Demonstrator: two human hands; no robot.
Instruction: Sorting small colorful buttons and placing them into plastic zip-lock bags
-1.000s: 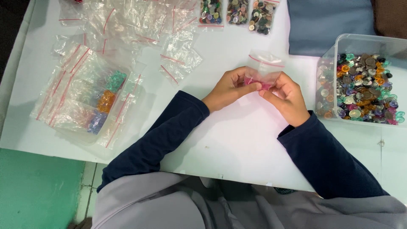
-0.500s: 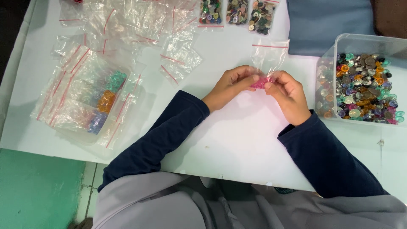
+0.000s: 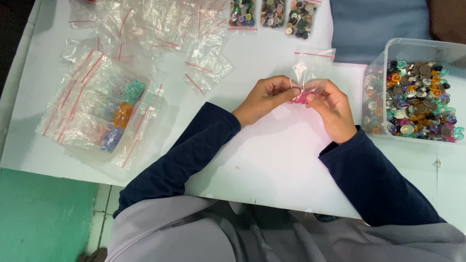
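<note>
Both my hands meet over the white table (image 3: 272, 160). My left hand (image 3: 264, 99) and my right hand (image 3: 332, 109) pinch the lower part of a small clear zip bag (image 3: 313, 65) with a red seal strip, which stands up and away from me. Several pink buttons (image 3: 300, 98) show between my fingertips at the bag's bottom. Dark blue sleeves cover both forearms.
A clear plastic box (image 3: 417, 48) full of mixed coloured buttons stands at the right. Empty zip bags (image 3: 145, 24) lie scattered at the upper left, beside a clear tub (image 3: 92, 138) with bagged coloured buttons. Three filled button bags (image 3: 272, 12) lie at the top.
The zip bag, lying low between my hands a second ago, now stands raised and stretched away from me. My hands stay in the same place.
</note>
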